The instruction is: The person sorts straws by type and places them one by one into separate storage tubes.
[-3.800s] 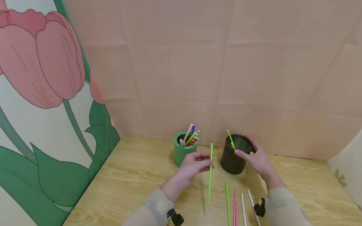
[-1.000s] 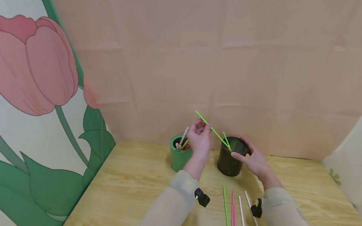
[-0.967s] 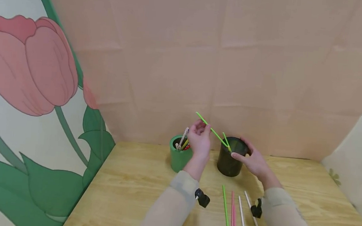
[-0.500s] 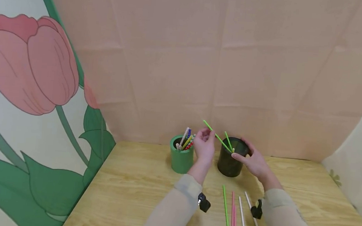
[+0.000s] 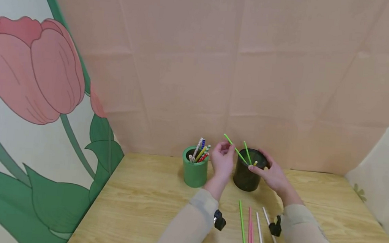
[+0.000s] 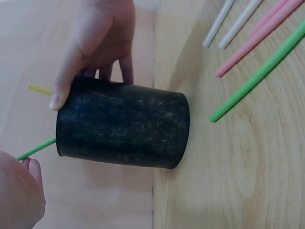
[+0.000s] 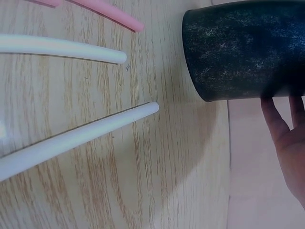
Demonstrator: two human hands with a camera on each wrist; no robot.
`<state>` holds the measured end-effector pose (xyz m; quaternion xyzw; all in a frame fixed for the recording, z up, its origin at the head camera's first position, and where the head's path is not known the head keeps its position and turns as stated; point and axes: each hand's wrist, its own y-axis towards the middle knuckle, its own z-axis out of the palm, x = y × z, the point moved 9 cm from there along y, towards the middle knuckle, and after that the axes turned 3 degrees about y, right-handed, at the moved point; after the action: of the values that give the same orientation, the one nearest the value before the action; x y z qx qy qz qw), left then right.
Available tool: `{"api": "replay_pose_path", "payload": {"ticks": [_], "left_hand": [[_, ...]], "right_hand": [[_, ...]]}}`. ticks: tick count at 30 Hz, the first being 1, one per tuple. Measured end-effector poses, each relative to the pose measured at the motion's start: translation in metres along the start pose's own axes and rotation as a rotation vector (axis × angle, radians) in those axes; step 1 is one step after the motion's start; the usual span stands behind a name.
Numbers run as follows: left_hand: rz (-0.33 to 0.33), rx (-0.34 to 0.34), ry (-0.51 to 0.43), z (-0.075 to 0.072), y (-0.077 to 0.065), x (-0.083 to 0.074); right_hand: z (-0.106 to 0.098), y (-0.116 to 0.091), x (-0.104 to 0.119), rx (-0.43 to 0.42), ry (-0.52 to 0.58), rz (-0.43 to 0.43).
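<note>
My left hand (image 5: 222, 160) pinches a green straw (image 5: 229, 140) near its upper part. That straw slants down to the right, its lower end inside the mouth of a black cylindrical cup (image 5: 244, 179). With thumb at the near rim and fingers round the far side, my right hand (image 5: 274, 174) holds the cup. Another green straw (image 5: 246, 149) leans out of the cup, and a short yellow end (image 5: 255, 163) shows by the right thumb. In the left wrist view the yellow straw (image 6: 39, 89) and the held green straw (image 6: 38, 148) protrude from the cup.
A green cup (image 5: 195, 175) with several patterned straws (image 5: 197, 147) stands left of my left hand. Nearer me on the wooden table (image 5: 132, 208) lie a green straw (image 5: 242, 230), two pink straws (image 5: 251, 229) and two white straws (image 5: 260, 233). A pink cloth backdrop (image 5: 191, 79) rises behind.
From between the cups, my left hand has carried the green straw up and rightward, tilted it, and lowered its end into the black cup. The right hand has kept its hold on the cup.
</note>
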<state>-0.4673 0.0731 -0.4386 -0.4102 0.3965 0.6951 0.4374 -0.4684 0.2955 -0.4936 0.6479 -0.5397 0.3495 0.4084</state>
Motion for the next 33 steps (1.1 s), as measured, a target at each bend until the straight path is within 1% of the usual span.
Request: {"api": "replay_pose_path", "payload": {"ticks": [8, 11, 16, 19, 25, 33], "left_hand": [[0.006, 0.008, -0.001, 0.003, -0.003, 0.003], [0.014, 0.012, 0.031, 0.005, -0.003, 0.002], [0.015, 0.006, 0.131, 0.005, -0.005, 0.002], [0.007, 0.000, 0.167, 0.004, -0.005, 0.003], [-0.021, -0.013, 0.182, 0.003, -0.007, 0.009], [-0.037, -0.013, 0.215, 0.001, -0.004, 0.015]], "right_hand": [[0.000, -0.002, -0.001, -0.001, 0.013, 0.007], [-0.001, -0.002, -0.001, -0.005, 0.007, 0.010], [0.002, -0.003, 0.000, -0.005, 0.005, 0.014], [0.003, -0.003, 0.000, -0.003, 0.008, 0.015], [0.005, -0.003, 0.000, 0.001, 0.018, 0.011], [0.006, -0.003, 0.002, -0.004, 0.012, 0.019]]}}
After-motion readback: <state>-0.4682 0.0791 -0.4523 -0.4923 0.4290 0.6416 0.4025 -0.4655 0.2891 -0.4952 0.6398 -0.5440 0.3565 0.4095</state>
